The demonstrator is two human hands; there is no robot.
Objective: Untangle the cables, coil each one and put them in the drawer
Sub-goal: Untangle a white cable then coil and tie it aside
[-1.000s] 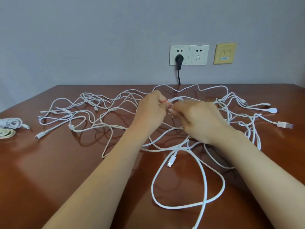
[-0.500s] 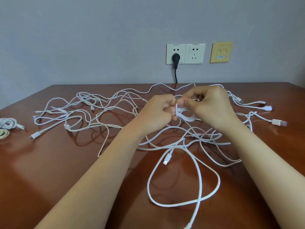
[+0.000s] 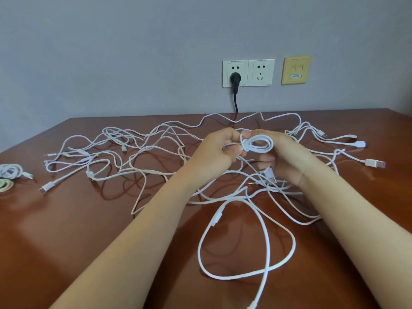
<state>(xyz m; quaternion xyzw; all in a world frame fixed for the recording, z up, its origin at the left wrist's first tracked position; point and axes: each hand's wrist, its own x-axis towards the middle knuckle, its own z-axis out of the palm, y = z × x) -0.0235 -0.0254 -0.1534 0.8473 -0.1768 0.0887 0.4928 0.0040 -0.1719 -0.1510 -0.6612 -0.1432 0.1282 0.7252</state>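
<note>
Two hands hover together above the surface point(image 3: 66, 230): left hand point(image 3: 217, 152) pinches a small white coil point(image 3: 256, 145), right hand point(image 3: 289, 159) curls its grip round it. Beneath them tangled cables point(image 3: 216, 217) sprawl from nine to three o'clock.
</note>
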